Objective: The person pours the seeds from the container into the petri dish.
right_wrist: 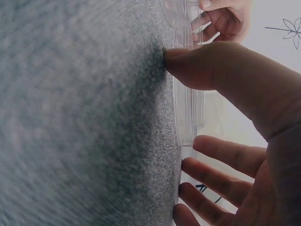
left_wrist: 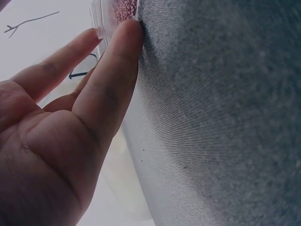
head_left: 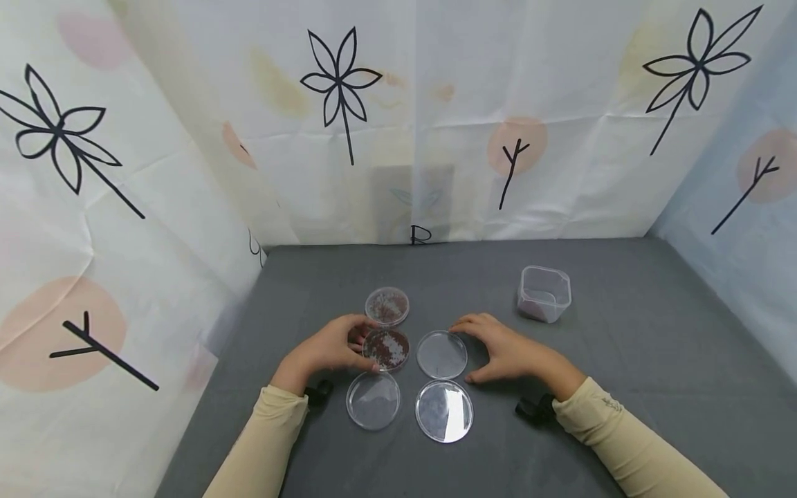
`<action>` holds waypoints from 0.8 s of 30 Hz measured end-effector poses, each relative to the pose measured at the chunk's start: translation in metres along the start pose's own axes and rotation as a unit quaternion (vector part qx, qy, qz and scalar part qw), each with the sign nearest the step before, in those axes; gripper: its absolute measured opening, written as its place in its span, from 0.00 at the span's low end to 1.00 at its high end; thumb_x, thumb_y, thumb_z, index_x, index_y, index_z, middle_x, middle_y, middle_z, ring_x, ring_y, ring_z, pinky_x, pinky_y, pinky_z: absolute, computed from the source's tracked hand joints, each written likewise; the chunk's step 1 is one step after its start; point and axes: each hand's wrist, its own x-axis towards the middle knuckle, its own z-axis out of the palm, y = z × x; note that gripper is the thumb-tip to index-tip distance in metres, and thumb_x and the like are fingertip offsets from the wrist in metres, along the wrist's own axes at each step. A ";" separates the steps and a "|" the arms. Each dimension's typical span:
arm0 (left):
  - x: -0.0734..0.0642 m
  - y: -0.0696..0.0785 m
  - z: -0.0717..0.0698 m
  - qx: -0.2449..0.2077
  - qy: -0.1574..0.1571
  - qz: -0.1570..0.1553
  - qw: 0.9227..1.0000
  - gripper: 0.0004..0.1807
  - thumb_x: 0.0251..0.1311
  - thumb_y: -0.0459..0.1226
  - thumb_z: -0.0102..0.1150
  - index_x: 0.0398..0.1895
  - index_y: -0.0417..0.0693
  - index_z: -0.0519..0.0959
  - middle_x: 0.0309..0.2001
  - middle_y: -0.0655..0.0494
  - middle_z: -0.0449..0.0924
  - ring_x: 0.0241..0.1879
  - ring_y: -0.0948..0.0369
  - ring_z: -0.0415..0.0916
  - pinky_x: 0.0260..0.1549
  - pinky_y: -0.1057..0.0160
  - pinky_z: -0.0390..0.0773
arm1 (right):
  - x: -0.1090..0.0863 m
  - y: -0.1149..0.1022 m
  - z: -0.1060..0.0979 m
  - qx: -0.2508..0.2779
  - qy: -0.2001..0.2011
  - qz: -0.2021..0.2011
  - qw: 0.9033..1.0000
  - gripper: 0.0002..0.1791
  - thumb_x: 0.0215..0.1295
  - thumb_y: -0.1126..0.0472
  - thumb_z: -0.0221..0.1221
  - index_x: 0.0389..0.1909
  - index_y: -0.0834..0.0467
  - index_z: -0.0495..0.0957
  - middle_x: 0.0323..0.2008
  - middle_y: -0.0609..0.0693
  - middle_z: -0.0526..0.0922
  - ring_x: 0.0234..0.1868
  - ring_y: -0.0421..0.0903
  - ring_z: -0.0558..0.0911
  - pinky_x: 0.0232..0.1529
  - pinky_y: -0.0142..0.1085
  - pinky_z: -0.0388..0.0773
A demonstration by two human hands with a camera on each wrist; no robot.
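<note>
With left grip partly spread, pinching dish of brown granules between thumb and fingers, hold level to limit spilling; with right grip spread wide and holding nothing, close evenly on rim of clear dish just beside fingertips.

On the grey cloth-covered desk stand, far to near, a dish of brown granules, a second granule dish and a clear dish; to their right lie two more clear dishes, and farther right a squarish clear tub
</note>
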 end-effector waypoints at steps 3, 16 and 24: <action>0.000 -0.001 0.000 -0.001 0.001 -0.003 1.000 0.41 0.49 0.39 0.87 0.67 0.41 0.77 0.51 0.44 0.79 0.49 0.55 0.81 0.53 0.56 0.86 | 0.001 0.000 0.001 -0.001 0.000 -0.001 1.000 0.41 0.50 0.52 0.81 0.65 0.61 0.78 0.64 0.56 0.79 0.66 0.58 0.74 0.66 0.58 0.75; 0.000 0.003 -0.001 0.003 0.002 -0.006 1.000 0.41 0.49 0.39 0.87 0.67 0.41 0.77 0.51 0.44 0.78 0.49 0.55 0.81 0.53 0.56 0.86 | 0.010 -0.004 0.002 -0.004 -0.009 0.027 1.000 0.42 0.48 0.50 0.81 0.65 0.59 0.79 0.62 0.55 0.78 0.65 0.57 0.73 0.65 0.57 0.76; -0.001 0.002 -0.001 0.006 0.001 0.000 1.000 0.41 0.49 0.39 0.86 0.67 0.41 0.77 0.52 0.43 0.79 0.50 0.54 0.82 0.53 0.57 0.86 | 0.016 -0.006 0.001 -0.030 -0.031 0.037 0.998 0.45 0.47 0.46 0.82 0.68 0.56 0.79 0.63 0.54 0.75 0.62 0.52 0.71 0.62 0.54 0.77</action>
